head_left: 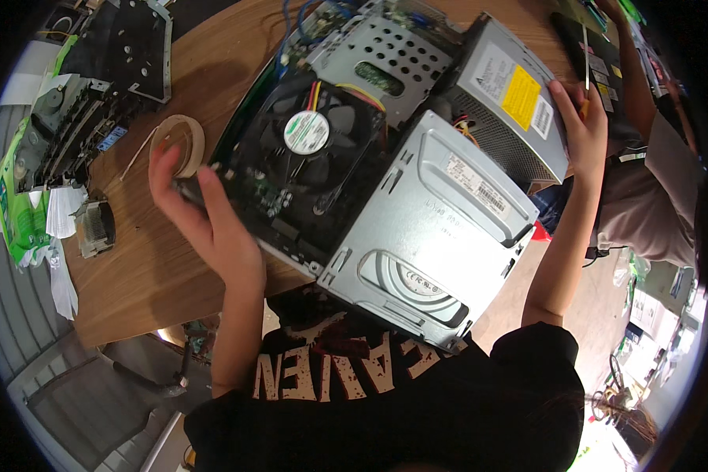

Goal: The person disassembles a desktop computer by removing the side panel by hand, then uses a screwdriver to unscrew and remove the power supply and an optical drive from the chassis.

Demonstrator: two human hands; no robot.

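An open desktop computer case point(279, 252) lies on the wooden table in front of me, its black cooling fan point(342, 126) and circuit board exposed. A silver metal drive cage point(417, 208) covers its near right part. Beyond the cage, a grey power supply point(480, 75) with a yellow label sits tilted. My left hand point(212, 228) is at the case's left edge, fingers apart and holding nothing, beside a roll of tape point(197, 145). My right hand point(586, 134) rests against the power supply's right side and grips a screwdriver point(586, 63), its shaft pointing away from me.
A small heat sink point(96, 228) stands at the table's left edge. Behind it are black metal chassis parts point(138, 55), a green plastic bag point(12, 197) and white paper point(64, 211). Another person's arm point(637, 79) is at the far right. Blue cables point(303, 23) run along the case's far side.
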